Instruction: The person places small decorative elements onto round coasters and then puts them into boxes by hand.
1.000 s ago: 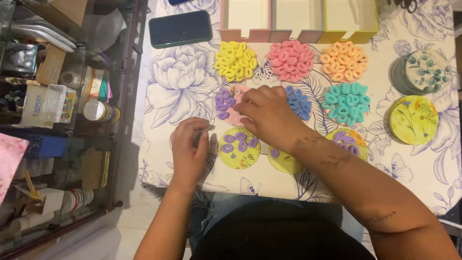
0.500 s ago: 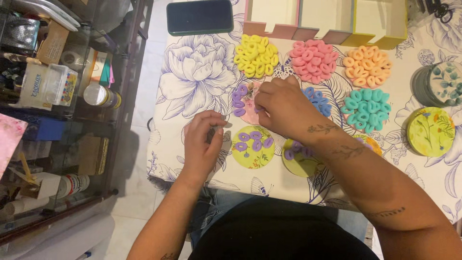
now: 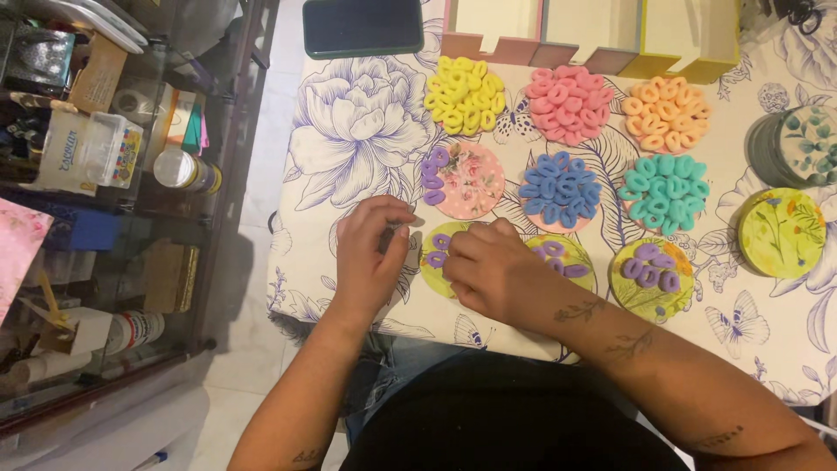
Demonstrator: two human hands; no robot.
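My left hand point(image 3: 370, 255) rests on the flowered tablecloth point(image 3: 357, 122), thumb and forefinger pinched on something small and greyish. My right hand point(image 3: 493, 272) lies knuckles up over a yellow-green round disc point(image 3: 431, 272), fingertips next to the purple hair rings point(image 3: 438, 249) on it; whether it grips one is hidden. Just above sits a pink flowered disc point(image 3: 478, 185) with more purple rings point(image 3: 432, 170) along its left rim. Two further yellow-green discs point(image 3: 571, 253) point(image 3: 629, 303) to the right carry purple rings too.
Piles of rings lie behind: yellow point(image 3: 465, 94), pink point(image 3: 567, 103), orange point(image 3: 667, 113), blue point(image 3: 561, 187), teal point(image 3: 667, 192). Coloured wooden boxes point(image 3: 593, 35) and a dark phone point(image 3: 362, 26) stand at the far edge. Two round lids point(image 3: 783, 231) sit right. A cluttered glass shelf point(image 3: 105, 174) borders the left.
My right hand has drawn back from the pink disc down onto the nearer yellow-green disc. My left hand has stayed pinched beside it.
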